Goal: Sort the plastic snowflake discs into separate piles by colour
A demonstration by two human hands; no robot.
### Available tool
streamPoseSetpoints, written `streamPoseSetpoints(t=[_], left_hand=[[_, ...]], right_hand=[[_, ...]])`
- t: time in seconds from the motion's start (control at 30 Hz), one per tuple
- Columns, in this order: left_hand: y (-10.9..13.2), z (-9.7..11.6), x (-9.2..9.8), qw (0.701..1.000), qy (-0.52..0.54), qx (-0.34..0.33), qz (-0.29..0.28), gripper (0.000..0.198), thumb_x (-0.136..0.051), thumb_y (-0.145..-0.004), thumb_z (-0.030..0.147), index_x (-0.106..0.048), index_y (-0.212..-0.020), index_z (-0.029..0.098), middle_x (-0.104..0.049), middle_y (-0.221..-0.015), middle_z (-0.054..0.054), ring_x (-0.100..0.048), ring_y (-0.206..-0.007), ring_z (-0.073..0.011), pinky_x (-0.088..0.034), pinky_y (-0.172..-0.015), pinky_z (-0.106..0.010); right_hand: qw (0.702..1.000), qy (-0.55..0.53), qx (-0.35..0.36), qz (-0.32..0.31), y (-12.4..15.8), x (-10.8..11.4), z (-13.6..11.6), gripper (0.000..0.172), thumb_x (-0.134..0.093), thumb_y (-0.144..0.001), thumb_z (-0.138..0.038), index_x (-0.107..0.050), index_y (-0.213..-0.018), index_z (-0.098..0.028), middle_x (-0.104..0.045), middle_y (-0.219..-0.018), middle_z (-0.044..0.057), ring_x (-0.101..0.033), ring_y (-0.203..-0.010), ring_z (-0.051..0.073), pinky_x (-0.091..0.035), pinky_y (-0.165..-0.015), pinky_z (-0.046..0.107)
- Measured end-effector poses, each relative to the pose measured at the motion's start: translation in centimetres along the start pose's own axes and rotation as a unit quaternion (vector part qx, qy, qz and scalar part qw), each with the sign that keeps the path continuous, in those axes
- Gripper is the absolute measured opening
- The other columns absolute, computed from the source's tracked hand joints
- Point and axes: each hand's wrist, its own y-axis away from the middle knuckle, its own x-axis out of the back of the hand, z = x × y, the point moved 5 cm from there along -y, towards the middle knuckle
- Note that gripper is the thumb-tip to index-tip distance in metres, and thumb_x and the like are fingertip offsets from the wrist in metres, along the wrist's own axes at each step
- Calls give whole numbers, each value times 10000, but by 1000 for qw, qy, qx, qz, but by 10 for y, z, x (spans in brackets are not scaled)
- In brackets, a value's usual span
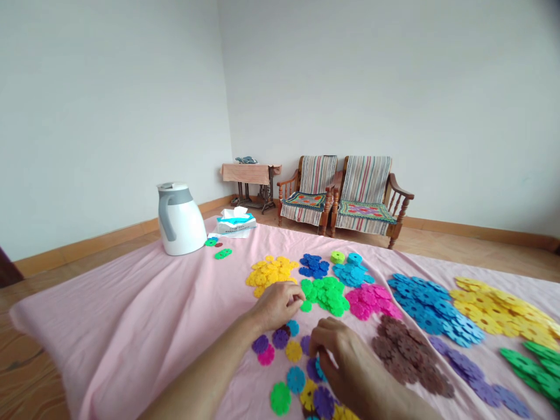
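Observation:
My left hand (pixel 277 304) is closed with its fingers curled, at the edge of the light green flower-shaped plastic discs (pixel 328 294) and just in front of a yellow disc pile (pixel 269 273). Whatever it may hold is hidden by the fingers. Lower right, my right hand (pixel 343 353) reaches down over loose mixed discs, its thumb and fingers bent together. A purple disc (pixel 305 345) lies against its fingertips; I cannot make out what is in the pinch. Among the mixed discs are a yellow disc (pixel 293 351), a pink disc (pixel 266 354) and a green disc (pixel 280 398).
Sorted piles surround the hands: dark blue (pixel 314 265), light blue (pixel 352 273), pink (pixel 373 301), brown (pixel 409 356), and larger blue (pixel 431 306) and yellow (pixel 499 309) ones. A white jug (pixel 186 224) and tissue box (pixel 236 221) stand on the pink cloth (pixel 131 326).

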Motion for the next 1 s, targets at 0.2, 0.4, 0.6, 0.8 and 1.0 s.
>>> streamPoseSetpoints(t=[0.2, 0.4, 0.6, 0.8, 1.0], left_hand=[[0, 0, 0, 1000, 7, 1, -1, 179, -535, -754, 118, -695, -811, 171, -598, -683, 7, -516, -594, -103, -357, -574, -188], [0, -1, 0, 1000, 5, 3, -4, 180, -531, -758, 115, -694, -810, 172, -602, -692, 3, -519, -600, -105, -358, -572, -189], [0, -2, -2, 1000, 6, 7, -7, 193, -534, -748, 106, -698, -825, 172, -607, -712, 7, -520, -613, -102, -356, -577, -187], [0, -1, -1, 1000, 9, 14, -10, 201, -532, -745, 111, -701, -835, 170, -602, -715, 5, -524, -624, -105, -364, -591, -186], [0, 1, 0, 1000, 7, 4, -16, 188, -540, -743, 110, -697, -827, 171, -590, -701, 9, -503, -591, -97, -344, -563, -184]], right_hand=[[983, 2, 183, -31, 2, -45, -30, 220, -635, -736, -192, -650, -951, -235, -681, -1001, 11, -570, -903, 205, -411, -792, 304], [981, 83, 177, -12, 0, -71, -27, 184, -668, -725, -213, -650, -905, -242, -680, -915, 25, -589, -845, 218, -418, -728, 322], [991, -41, 111, -58, 0, -47, -33, 238, -608, -613, -52, -646, -807, -185, -654, -877, 49, -597, -810, 188, -438, -674, 250], [983, -177, -27, 44, -2, -3, 1, 186, -470, -681, -33, -581, -711, -180, -557, -614, -41, -523, -545, 87, -349, -496, 177], [962, -194, -124, 149, -13, 8, 67, 116, -427, -819, -228, -531, -839, -182, -604, -682, -4, -617, -628, 150, -417, -559, 241]])
